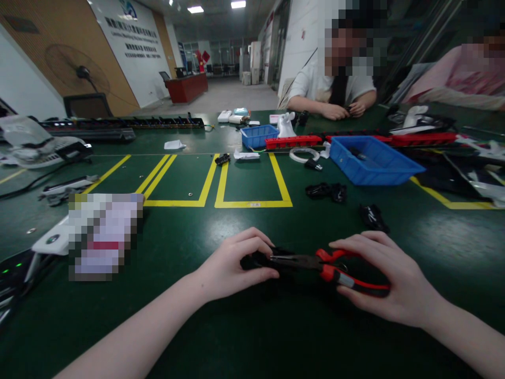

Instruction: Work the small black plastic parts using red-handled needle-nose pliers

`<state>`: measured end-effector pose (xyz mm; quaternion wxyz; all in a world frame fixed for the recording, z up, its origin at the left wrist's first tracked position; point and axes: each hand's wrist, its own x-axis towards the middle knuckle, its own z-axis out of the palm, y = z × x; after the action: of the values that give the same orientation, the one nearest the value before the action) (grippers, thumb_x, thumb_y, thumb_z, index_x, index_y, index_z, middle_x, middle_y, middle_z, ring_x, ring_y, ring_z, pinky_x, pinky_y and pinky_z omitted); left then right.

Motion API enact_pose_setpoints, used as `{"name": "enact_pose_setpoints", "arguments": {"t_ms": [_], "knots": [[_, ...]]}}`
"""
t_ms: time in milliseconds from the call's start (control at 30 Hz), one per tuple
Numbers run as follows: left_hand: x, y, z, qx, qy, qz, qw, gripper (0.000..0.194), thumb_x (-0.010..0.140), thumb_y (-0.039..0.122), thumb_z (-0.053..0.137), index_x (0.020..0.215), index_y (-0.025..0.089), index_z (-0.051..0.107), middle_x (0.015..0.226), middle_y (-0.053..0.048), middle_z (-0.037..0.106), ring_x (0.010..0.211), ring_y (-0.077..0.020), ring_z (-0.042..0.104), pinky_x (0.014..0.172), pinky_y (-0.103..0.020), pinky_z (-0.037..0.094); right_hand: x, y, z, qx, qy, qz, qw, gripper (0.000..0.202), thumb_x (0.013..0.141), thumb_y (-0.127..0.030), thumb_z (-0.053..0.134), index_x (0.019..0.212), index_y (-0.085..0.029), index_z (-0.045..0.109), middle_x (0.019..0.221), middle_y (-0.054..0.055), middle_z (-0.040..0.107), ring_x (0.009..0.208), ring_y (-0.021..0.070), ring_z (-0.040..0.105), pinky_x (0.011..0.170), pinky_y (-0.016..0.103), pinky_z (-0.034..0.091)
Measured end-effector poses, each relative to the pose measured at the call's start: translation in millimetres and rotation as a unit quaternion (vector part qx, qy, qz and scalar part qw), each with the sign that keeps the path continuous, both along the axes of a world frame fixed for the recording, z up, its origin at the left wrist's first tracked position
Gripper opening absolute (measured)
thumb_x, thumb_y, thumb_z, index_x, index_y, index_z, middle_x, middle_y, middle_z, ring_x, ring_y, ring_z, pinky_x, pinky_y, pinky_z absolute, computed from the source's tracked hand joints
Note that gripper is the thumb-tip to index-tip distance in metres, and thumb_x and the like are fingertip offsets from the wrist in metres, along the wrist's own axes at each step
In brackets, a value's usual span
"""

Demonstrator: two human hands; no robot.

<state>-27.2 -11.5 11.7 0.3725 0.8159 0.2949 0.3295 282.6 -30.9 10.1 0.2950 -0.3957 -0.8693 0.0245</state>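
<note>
black parts (326, 191) beyond; bare mat (252, 226) between

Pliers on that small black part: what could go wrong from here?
1. The pliers have their nose right beside the left hand fingertips gripping the black part; a slip could pinch them.
2. The part is small and mostly hidden by fingers, so it might twist or crack under squeeze.
3. The right hand grips the handles near their ends, which may limit control.

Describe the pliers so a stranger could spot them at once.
On the green table, look at the near edge, below the yellow floor-style markings. The pliers lie between the left hand and right hand; their red-and-black handles set them apart from the black parts nearby.
</note>
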Motion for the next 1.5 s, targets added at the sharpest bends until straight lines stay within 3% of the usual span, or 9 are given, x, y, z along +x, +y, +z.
{"name": "enact_pose_setpoints", "arguments": {"t_ms": [533,1500], "knots": [[0.4,-0.4,1.1,-0.002,0.005,-0.003,1.0,0.017,0.083,0.024,0.074,0.092,0.016,0.062,0.111,-0.006,0.062,0.1,-0.0174,0.062,0.085,-0.03,0.052,-0.4,-1.5,-1.5,-0.023,0.01,-0.006,1.0,0.045,0.079,-0.044,0.063,0.121,-0.033,0.054,0.102,0.004,0.07,0.087,0.029,0.065,0.083,0.053,0.05],[1.3,-0.5,1.6,-0.021,0.048,-0.01,0.999,0.01,0.089,0.022,0.067,0.095,0.018,0.06,0.117,-0.006,0.058,0.104,-0.0193,0.06,0.089,-0.034,0.051,-0.5,0.7,-5.9,-0.027,-0.003,-0.018,0.999,0.049,0.075,-0.047,0.066,0.12,-0.029,0.058,0.102,0.004,0.072,0.091,0.0266,0.067,0.088,0.047,0.048]]}}
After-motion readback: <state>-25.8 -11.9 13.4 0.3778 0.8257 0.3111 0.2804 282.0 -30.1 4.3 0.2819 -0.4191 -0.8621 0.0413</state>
